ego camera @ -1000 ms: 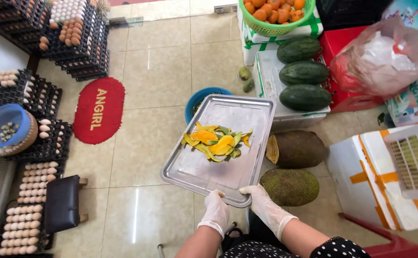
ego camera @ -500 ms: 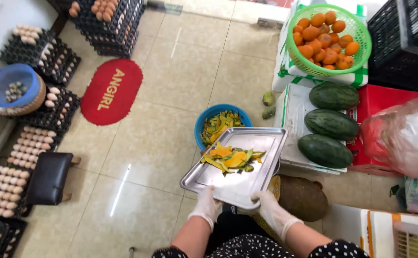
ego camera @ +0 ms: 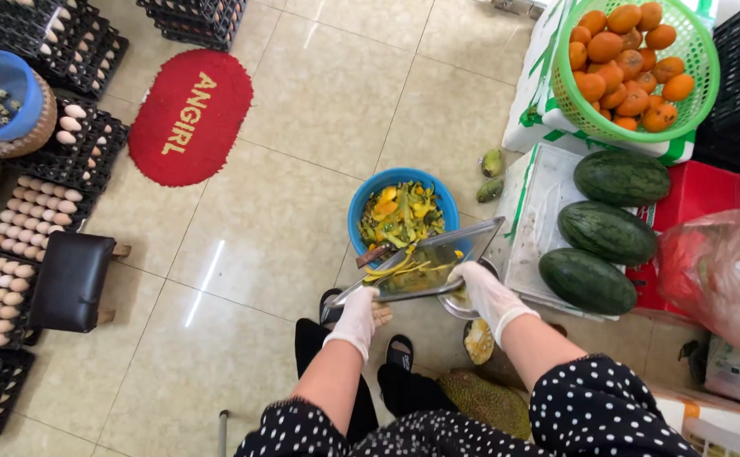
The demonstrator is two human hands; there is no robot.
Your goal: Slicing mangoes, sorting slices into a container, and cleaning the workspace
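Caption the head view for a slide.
Gloved left hand and right hand tilt a metal tray of peels over a blue bowl.

Both arms are reaching forward and down, bare at the forearms below dotted sleeves. The left hand (ego camera: 357, 317), gloved in white, is curling its fingers closed in a grip. The right hand (ego camera: 486, 290), also gloved, is clamping shut with the wrist bent inward.

Red oval lettered mat (ego camera: 190, 116) beside egg trays (ego camera: 35, 199)
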